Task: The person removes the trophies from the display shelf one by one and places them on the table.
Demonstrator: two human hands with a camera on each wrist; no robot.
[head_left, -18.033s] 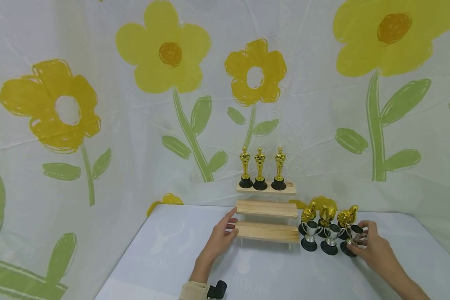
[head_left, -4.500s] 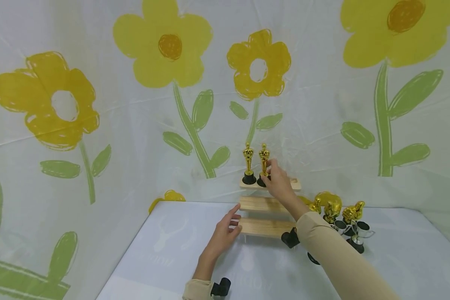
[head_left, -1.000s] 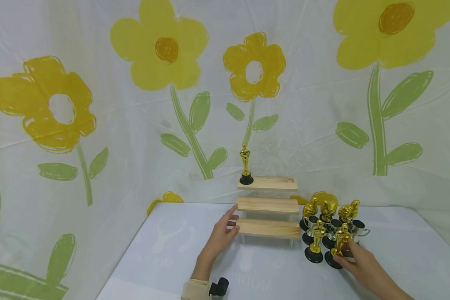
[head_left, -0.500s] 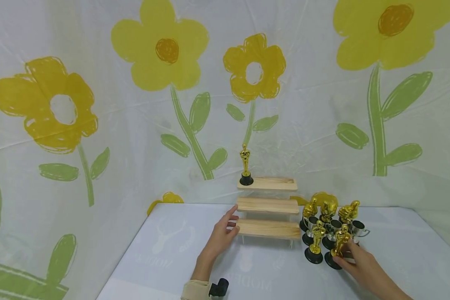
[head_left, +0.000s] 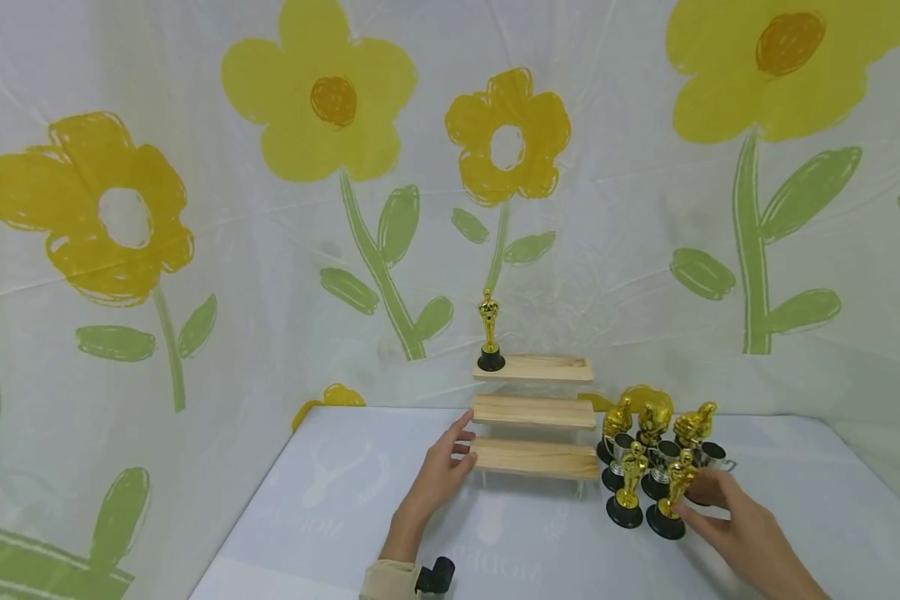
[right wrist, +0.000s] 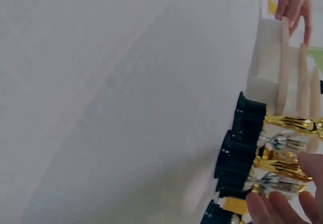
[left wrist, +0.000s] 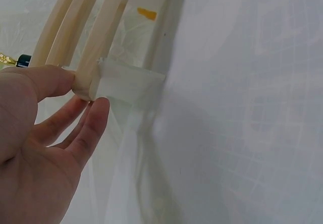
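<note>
My left hand (head_left: 444, 462) grips the left end of a three-tier wooden display shelf (head_left: 532, 458), with thumb and fingertips at the lower board's end (left wrist: 87, 82). One gold figurine trophy (head_left: 489, 321) with a black base stands at the left of the top tier. Two matching figurine trophies stand on the table, a left one (head_left: 632, 479) and a right one (head_left: 677, 487). Beside the right one is my right hand (head_left: 746, 525), thumb and fingers spread apart around its side. In the right wrist view, a gap shows between thumb and fingertips (right wrist: 260, 209).
Behind the two figurines stand silver cup trophies (head_left: 712, 456) in a row, partly hidden. Farther back is a row of gold trophies (head_left: 694, 425) against the flowered cloth backdrop (head_left: 607, 250). The white table (head_left: 330, 517) extends left and in front of the shelf.
Over the longer span, two figurines have gone from the top tier to the table before the cups. Just now my right hand loosens from the right figurine and shifts slightly right. The left hand stays.
</note>
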